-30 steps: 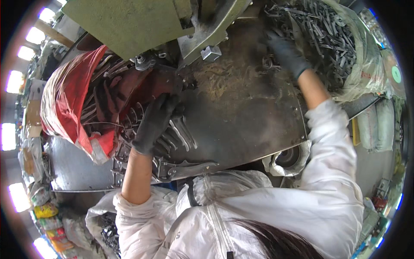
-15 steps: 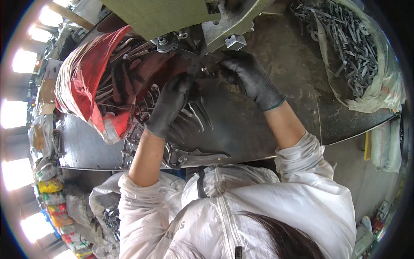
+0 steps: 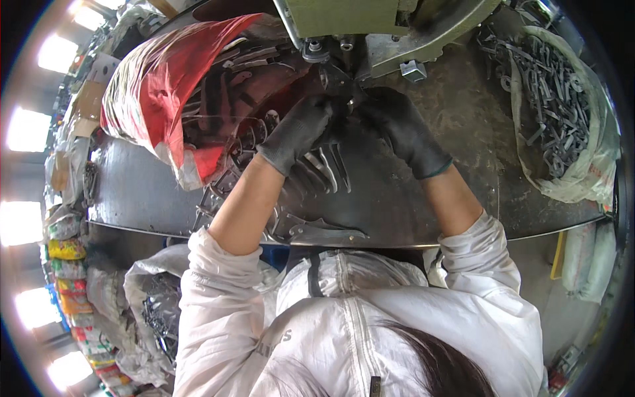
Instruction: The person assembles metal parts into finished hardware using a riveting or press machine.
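Observation:
Both hands wear dark gloves and meet just below the green press-like machine (image 3: 357,20). My left hand (image 3: 297,135) is closed on a flat dark metal plate (image 3: 336,81), which projects up under the machine's head. Close beside it, my right hand (image 3: 409,132) has its fingers curled in at the plate's right end. Its fingertips are in shadow, so whatever they pinch cannot be made out. Several curved metal pieces (image 3: 334,167) lie on the table below my left hand. Another long, shaped metal plate (image 3: 327,231) rests near the table's front edge.
At the left, a red and white woven sack (image 3: 149,99) lies open with flat dark metal parts inside. A pale sack (image 3: 598,175) full of small metal pieces (image 3: 552,106) sits at the right. The dark metal table (image 3: 456,208) ends in a curved-looking front edge.
My hands have drawn closer together, the right one coming in beside the left under the machine. The whole view has shifted, so the machine and sacks appear farther right.

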A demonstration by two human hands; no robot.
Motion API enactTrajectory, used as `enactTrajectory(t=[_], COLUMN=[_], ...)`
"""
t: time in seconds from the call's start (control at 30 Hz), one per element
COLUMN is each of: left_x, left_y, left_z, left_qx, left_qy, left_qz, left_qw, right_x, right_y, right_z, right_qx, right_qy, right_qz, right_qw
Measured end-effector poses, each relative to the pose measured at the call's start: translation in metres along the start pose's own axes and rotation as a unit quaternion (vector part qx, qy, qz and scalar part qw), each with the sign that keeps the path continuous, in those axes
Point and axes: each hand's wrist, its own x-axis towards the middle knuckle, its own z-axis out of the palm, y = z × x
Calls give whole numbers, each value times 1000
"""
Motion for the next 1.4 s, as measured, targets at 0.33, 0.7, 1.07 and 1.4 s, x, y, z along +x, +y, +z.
enactTrajectory(t=[0.33,0.7,1.07,1.4], left_x=[28,46,7,-77], left_y=[-54,-36,-68,39], left_z=[-15,-162,-192,-40], left_qx=[407,573,369,170], left_qy=[21,371,186,58], left_qz=[184,-30,184,0], left_qw=[894,730,892,984], right_x=[12,15,-13,-4], right_y=[28,46,24,63], right_z=[5,-6,5,10], right_qx=[19,77,-10,205], right_qy=[-25,37,57,-17], right_qz=[82,85,49,-1], right_qw=[996,993,997,979])
